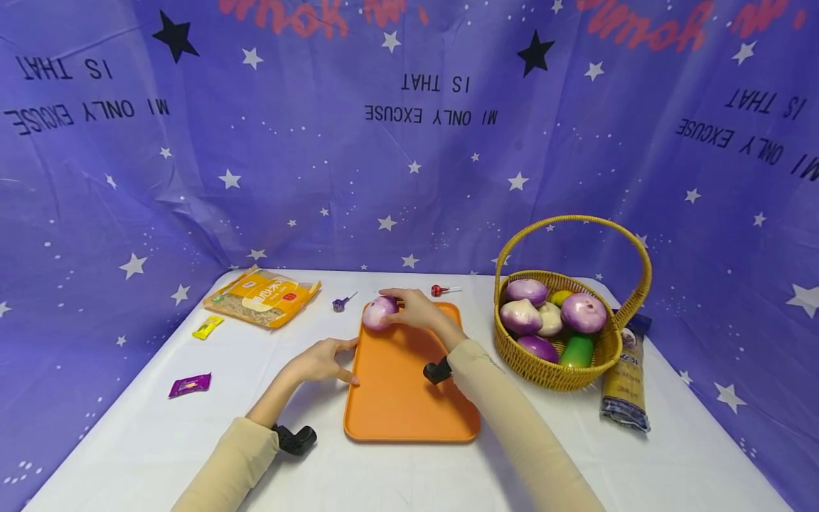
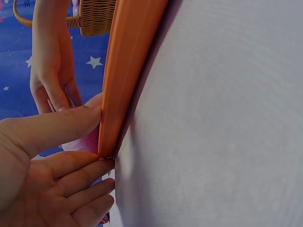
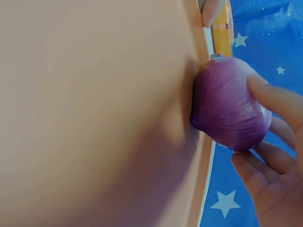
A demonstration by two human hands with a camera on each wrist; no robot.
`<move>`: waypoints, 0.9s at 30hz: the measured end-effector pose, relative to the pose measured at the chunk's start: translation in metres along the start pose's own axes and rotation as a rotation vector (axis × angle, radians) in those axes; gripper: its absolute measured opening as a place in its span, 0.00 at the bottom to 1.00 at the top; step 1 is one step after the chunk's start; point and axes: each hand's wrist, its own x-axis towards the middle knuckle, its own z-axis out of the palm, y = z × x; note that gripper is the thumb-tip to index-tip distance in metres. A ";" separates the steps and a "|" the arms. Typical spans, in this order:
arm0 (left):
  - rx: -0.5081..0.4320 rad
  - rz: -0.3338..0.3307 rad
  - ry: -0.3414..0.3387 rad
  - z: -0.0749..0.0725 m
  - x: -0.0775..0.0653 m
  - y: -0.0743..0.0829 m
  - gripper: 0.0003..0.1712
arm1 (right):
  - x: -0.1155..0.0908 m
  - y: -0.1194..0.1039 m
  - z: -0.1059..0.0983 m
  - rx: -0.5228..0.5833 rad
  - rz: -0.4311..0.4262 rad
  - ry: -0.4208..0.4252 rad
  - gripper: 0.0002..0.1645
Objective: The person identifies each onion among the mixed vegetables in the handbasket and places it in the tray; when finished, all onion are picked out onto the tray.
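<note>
My right hand holds a purple onion at the far left corner of an orange tray. In the right wrist view the thumb lies on one side of the onion and the fingers on the other, with its lower side against the tray surface. My left hand touches the tray's left edge, thumb and forefinger spread apart along it. The left wrist view shows the thumb on the outer side of the tray and the other fingers extended by its corner.
On the right stands a wicker basket of several onions and a green vegetable, beside a long yellow packet. Left lie an orange bag, a yellow sweet and a purple sweet. Purple and red lollipops lie behind.
</note>
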 end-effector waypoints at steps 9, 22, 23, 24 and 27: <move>0.001 0.001 0.003 0.001 0.000 -0.002 0.49 | 0.003 0.002 0.004 0.026 0.037 -0.005 0.40; -0.010 -0.030 -0.007 0.000 0.000 0.001 0.50 | 0.000 0.001 0.003 0.035 0.037 0.002 0.42; -0.009 -0.029 -0.005 0.000 -0.001 0.002 0.50 | 0.000 0.001 0.003 0.037 0.032 0.004 0.42; -0.008 -0.028 -0.004 0.000 -0.001 0.002 0.49 | 0.000 0.001 0.003 0.037 0.029 0.003 0.42; -0.013 -0.030 0.000 0.000 -0.001 0.002 0.49 | -0.001 0.003 0.003 0.038 0.008 0.003 0.42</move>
